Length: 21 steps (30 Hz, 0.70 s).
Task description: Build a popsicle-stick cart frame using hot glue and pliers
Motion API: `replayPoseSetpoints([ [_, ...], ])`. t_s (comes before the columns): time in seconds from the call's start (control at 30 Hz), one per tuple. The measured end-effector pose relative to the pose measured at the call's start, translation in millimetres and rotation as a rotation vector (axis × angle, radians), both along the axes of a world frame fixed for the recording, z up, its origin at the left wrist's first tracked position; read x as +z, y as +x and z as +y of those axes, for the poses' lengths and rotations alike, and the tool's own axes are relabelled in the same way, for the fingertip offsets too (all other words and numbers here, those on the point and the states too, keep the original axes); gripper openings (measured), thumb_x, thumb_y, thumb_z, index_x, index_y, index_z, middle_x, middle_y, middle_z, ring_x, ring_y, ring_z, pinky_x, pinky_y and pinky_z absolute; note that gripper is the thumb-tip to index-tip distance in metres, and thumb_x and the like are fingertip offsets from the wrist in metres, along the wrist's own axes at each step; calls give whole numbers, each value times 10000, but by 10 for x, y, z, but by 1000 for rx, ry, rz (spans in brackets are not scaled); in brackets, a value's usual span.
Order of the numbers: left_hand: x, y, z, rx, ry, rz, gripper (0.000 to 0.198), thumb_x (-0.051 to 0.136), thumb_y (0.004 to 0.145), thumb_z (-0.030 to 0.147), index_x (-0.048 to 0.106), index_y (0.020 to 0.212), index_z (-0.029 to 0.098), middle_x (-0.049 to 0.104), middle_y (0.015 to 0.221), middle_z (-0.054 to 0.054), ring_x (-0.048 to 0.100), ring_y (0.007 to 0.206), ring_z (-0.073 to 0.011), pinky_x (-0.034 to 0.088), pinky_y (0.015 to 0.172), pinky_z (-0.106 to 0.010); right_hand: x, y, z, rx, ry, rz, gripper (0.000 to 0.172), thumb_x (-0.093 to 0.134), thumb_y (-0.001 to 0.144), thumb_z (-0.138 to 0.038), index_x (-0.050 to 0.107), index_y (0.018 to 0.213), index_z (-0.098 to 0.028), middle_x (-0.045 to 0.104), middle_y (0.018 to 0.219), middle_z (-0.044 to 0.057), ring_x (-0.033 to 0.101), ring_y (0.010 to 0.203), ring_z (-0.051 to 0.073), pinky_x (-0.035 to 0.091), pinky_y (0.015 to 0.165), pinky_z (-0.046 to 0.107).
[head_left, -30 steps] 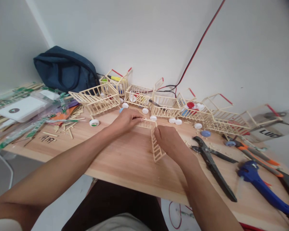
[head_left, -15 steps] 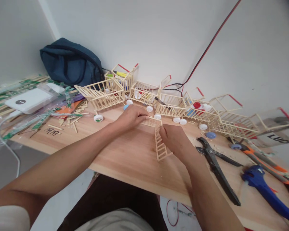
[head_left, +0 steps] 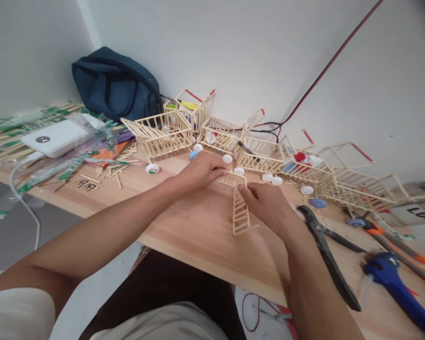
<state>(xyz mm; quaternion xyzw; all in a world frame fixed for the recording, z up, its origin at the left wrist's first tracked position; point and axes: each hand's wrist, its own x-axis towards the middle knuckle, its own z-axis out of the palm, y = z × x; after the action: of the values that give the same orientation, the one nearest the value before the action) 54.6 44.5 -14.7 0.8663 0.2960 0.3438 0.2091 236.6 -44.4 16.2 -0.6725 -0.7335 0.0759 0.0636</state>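
Note:
A small slatted frame of thin wooden sticks [head_left: 241, 216], ladder-like and bent at a corner, stands on the wooden table between my hands. My left hand [head_left: 206, 170] pinches its far left end, fingers closed. At the corner, my right hand [head_left: 264, 198] grips the near section between thumb and curled fingers. Just behind are miniature stick shopping carts with bottle-cap wheels: one cart [head_left: 258, 155] holds a dark pen, and another cart [head_left: 170, 134] sits further left. A white bottle cap [head_left: 239, 171] lies close beyond the frame.
Black-handled pliers [head_left: 327, 257], a blue glue gun [head_left: 398, 283] and orange-handled pliers [head_left: 393, 243] lie to the right. On the left are a white power bank [head_left: 62, 137], packaged sticks and cut stick pieces [head_left: 118, 165]. A blue bag [head_left: 116, 87] leans against the wall.
The whole view has shifted, so the scene appears slightly further right. Both hands keep hold of the stick frame; my right thumb sits a little differently at its corner.

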Motion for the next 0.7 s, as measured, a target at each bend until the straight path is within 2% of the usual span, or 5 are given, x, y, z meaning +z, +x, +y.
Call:
replayPoseSetpoints([
  [0.1,25,2,-14,-7,52,67,223,574,864,251,702,709,154,668,684,-21,572,638,-137,345,620,-263,0,31,13,-12,-37,3,360,380,913,-300,527,605,-183,616,581,34,501,540,134,271,556,254],
  [0.37,118,-5,-110,-42,76,15,171,574,877,232,721,826,162,705,769,-28,603,693,-136,380,656,-250,115,70,-43,-19,-13,-28,299,416,849,-205,477,556,-193,581,528,10,492,525,130,275,555,253],
  [0.5,95,5,-129,-47,134,11,173,572,881,227,722,837,152,702,757,-34,598,685,-139,372,640,-255,139,96,-57,5,-9,-31,316,415,844,-206,430,528,-197,545,496,0,473,500,120,261,539,250],
  [0.7,17,29,-99,-77,201,9,200,578,878,225,706,753,137,694,714,-34,588,650,-131,356,613,-244,80,121,-48,33,13,-90,305,421,830,-212,455,528,-191,516,486,-1,426,478,114,235,528,254],
])
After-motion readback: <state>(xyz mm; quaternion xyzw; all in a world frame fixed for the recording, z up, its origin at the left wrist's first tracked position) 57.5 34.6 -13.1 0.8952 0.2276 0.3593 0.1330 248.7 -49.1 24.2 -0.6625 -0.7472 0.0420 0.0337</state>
